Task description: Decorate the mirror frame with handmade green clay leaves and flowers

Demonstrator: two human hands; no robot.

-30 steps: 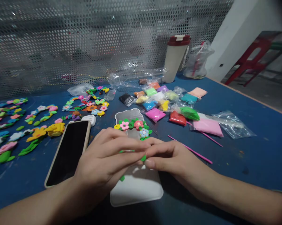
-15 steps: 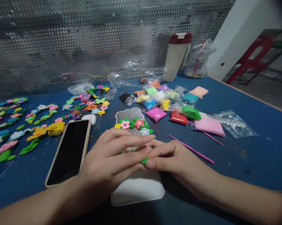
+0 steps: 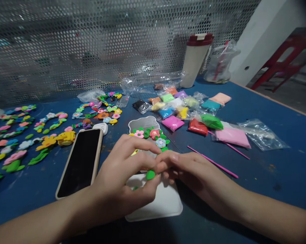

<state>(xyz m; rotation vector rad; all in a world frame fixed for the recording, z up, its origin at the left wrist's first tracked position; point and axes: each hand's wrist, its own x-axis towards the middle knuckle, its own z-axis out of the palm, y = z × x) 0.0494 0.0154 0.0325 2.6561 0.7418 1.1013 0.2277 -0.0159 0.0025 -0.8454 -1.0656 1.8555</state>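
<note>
A small round green clay piece [image 3: 150, 175] is pinched between the thumb and fingers of my left hand [image 3: 129, 169]. My right hand [image 3: 193, 169] meets it from the right, its bent fingertips touching my left fingers; whether they hold anything is hidden. Beneath both hands lies a white board [image 3: 165, 205] with a mesh top [image 3: 144, 124], decorated with a pink flower [image 3: 138, 134], a red flower [image 3: 154, 133] and a blue flower [image 3: 160, 142] among green leaves. Part of the decoration is covered by my left hand.
A phone [image 3: 80, 162] lies left of my hands, beside many clay ornaments [image 3: 47, 141]. Colored clay packets [image 3: 172, 123], pink sticks [image 3: 214, 162] and a plastic bag [image 3: 262, 134] lie to the right. A tumbler [image 3: 196, 61] stands behind, near the perforated metal panel [image 3: 92, 44].
The green piece now shows as a rounded shape at my left thumb. My left thumb and fingers have parted around it, and my right fingers have shifted upward and curled. The view has shifted slightly.
</note>
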